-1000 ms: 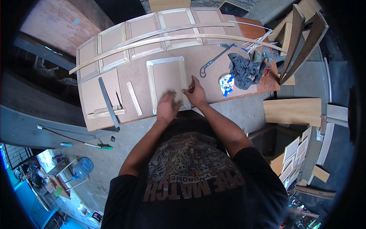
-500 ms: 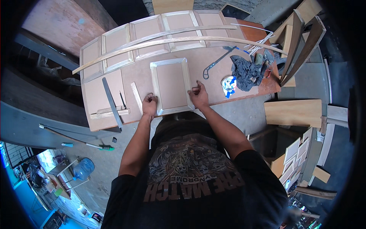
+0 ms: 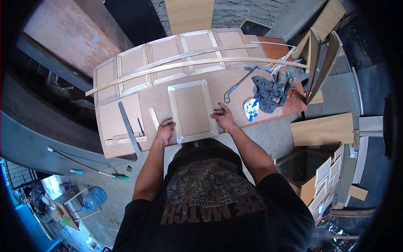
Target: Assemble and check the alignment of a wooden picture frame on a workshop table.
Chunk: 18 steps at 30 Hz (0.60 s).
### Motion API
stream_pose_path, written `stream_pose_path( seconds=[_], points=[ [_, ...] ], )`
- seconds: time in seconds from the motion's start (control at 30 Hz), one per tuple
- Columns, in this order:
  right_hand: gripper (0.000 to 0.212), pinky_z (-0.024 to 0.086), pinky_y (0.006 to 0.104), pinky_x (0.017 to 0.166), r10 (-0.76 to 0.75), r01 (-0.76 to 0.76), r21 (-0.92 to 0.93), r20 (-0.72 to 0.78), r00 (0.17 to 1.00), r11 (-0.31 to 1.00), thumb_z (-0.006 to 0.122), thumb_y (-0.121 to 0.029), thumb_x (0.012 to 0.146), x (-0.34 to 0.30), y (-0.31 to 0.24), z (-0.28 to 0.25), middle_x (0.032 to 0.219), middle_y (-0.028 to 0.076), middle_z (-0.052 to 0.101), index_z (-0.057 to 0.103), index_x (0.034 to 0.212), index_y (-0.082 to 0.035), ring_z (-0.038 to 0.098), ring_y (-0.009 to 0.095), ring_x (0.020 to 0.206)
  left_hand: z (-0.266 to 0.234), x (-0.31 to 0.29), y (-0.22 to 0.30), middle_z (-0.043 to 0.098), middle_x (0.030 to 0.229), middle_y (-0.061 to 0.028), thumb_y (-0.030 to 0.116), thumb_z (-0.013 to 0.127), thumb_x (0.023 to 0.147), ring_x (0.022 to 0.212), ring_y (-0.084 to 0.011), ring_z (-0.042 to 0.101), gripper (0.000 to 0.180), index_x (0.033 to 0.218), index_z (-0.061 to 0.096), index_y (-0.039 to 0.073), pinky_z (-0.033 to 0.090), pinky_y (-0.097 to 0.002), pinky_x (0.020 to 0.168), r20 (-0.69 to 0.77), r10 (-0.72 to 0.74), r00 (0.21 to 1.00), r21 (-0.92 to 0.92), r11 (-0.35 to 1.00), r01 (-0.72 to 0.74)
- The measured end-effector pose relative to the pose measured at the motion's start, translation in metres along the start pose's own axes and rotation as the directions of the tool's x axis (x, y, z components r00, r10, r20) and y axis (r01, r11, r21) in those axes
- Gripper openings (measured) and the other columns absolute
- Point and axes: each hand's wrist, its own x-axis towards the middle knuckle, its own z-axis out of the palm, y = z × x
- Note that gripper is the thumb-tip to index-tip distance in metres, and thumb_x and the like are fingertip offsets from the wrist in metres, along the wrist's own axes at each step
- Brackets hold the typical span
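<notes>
A small rectangular wooden frame with a brown backing panel (image 3: 192,107) lies at the near edge of the workbench. My left hand (image 3: 166,131) grips its left rail low down, fingers bent against the wood. On the opposite rail, my right hand (image 3: 223,117) holds the side with its thumb and fingertips, the index finger more stretched. Left of the frame rests a short pale wood strip (image 3: 154,118). A hand saw with a dark blade (image 3: 128,126), a dark pencil-like stick (image 3: 140,124) and some wood offcuts (image 3: 126,140) lie further left. A dark hacksaw-like tool (image 3: 237,87) lies to the right.
A row of joined wooden frames (image 3: 166,59) spans the back of the bench, with two long wood strips (image 3: 201,63) across it. Dark crumpled cloth (image 3: 268,93), a white-and-blue packet (image 3: 251,108) and thin white sticks (image 3: 283,61) sit at right. Boards (image 3: 322,129) stand beyond the bench's right end.
The whole scene sits lower in the picture as my view has tilted up. The fingers of my right hand are less curled. Both hands stay at the small frame's sides.
</notes>
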Motion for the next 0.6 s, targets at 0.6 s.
stream_pose_path(
  seconds=[0.6],
  points=[
    [0.093, 0.054, 0.0263, 0.083, -0.251, 0.239, 0.172, 0.047, 0.967, 0.956, 0.076, 0.012, 0.079, 0.004, -0.106, 0.026, 0.101, 0.007, 0.066, 0.025, 0.156, -0.004, 0.066, 0.014, 0.088, -0.006, -0.016, 0.113, 0.070, 0.101, -0.0004, 0.005, 0.064, 0.097, 0.088, -0.0072, 0.063, 0.024, 0.121, 0.067, 0.002, 0.051, -0.0213, 0.082, 0.153, 0.326, 0.933, -0.131, 0.943, -0.307]
  ],
)
